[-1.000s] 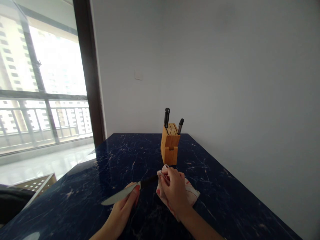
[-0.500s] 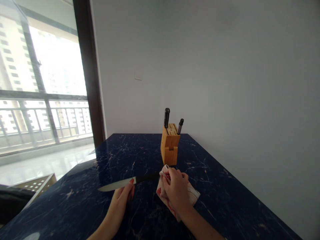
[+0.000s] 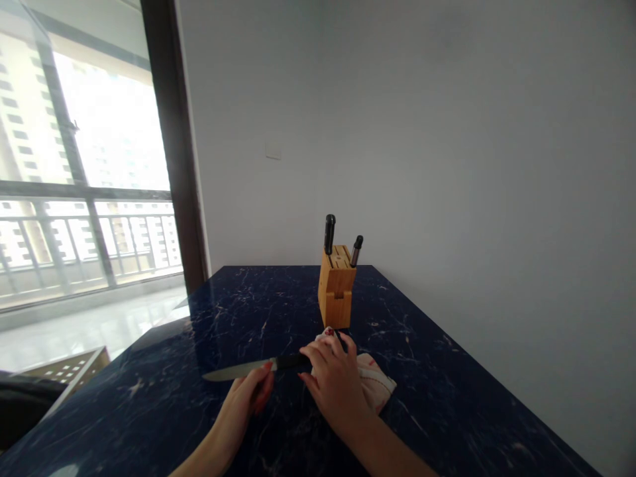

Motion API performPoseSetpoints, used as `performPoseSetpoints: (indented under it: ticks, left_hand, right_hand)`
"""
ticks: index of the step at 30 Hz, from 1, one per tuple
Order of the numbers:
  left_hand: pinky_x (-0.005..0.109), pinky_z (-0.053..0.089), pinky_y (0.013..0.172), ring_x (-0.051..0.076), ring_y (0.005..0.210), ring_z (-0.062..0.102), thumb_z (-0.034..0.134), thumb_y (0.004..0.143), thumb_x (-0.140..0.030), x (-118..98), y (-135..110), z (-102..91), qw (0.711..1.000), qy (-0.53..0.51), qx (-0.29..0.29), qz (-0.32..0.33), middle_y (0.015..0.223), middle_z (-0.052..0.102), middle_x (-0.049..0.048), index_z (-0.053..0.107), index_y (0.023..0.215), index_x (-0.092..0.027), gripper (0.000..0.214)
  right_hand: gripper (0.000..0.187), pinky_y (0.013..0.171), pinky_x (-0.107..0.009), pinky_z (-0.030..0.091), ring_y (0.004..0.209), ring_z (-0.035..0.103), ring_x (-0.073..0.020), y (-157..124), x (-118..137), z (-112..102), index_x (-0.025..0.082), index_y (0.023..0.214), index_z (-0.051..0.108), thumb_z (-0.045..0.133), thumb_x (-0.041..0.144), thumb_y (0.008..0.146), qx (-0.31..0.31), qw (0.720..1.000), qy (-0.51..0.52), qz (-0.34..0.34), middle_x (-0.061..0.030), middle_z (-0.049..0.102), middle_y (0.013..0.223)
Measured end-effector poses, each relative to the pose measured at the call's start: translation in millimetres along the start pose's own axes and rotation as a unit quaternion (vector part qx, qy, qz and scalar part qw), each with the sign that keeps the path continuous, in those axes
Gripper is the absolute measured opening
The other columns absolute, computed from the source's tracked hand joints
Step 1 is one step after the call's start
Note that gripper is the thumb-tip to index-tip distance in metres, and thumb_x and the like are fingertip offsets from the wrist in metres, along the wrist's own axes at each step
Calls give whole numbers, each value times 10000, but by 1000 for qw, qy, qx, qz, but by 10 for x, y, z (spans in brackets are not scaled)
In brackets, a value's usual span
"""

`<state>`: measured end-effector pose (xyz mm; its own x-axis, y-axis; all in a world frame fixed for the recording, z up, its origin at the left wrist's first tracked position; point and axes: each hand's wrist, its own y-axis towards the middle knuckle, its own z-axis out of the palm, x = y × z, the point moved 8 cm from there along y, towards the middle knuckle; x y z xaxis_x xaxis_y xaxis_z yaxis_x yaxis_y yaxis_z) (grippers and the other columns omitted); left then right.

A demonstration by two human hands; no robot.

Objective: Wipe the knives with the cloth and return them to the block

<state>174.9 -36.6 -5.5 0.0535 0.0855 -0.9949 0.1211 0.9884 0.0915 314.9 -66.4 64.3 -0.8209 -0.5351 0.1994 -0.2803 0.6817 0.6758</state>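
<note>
A kitchen knife [image 3: 238, 370] with a silver blade and a black handle lies across above the dark blue marble table [image 3: 437, 397], its tip pointing left. My left hand [image 3: 251, 397] pinches the blade near the handle from below. My right hand [image 3: 330, 381] closes round the black handle. Under and behind my right hand lies a crumpled white cloth with red markings [image 3: 372, 384].
A wooden knife block [image 3: 336, 289] stands just beyond my hands, with two black-handled tools [image 3: 329, 232] sticking out of its top. A grey wall runs along the right and back. A large window and a dark frame [image 3: 173, 146] are at the left.
My right hand has left the cloth and moved left onto the knife handle. The knife has levelled out, and my left hand has kept its pinch on the blade.
</note>
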Motion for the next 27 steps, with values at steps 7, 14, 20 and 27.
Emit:
performPoseSetpoints:
  ticks: [7,14,20,27]
  left_hand:
    - [223,259,457,87,419,330,452,743,-580,-7,-8,134,998,51,43,1,392,380,-44,441,431,-180,508]
    - [185,324,465,80,482,411,586,670,-560,-68,63,93,996,81,29,27,521,465,-63,550,649,-157,405]
    - [221,442,605,136,692,579,632,700,-431,-206,35,45,998,31,16,50,878,641,15,501,1139,-212,508]
    - [304,442,800,237,888,594,613,707,-442,-189,24,-104,996,42,-56,51,887,699,40,683,884,-154,345]
  right_hand:
    - [41,972,-486,150,856,525,-192,25,11,33,278,782,590,588,236,782,18,999,-14,-23,29,657,715]
    - [138,965,-479,163,850,537,-187,37,-30,-9,281,911,566,571,216,790,3,1000,-18,11,10,644,759]
    - [32,968,-495,144,881,520,-192,25,-14,11,268,826,546,522,247,825,13,1000,-19,1,18,634,756]
    - [40,983,-490,127,892,516,-189,17,-54,57,260,836,547,510,246,830,24,999,-8,19,12,618,772]
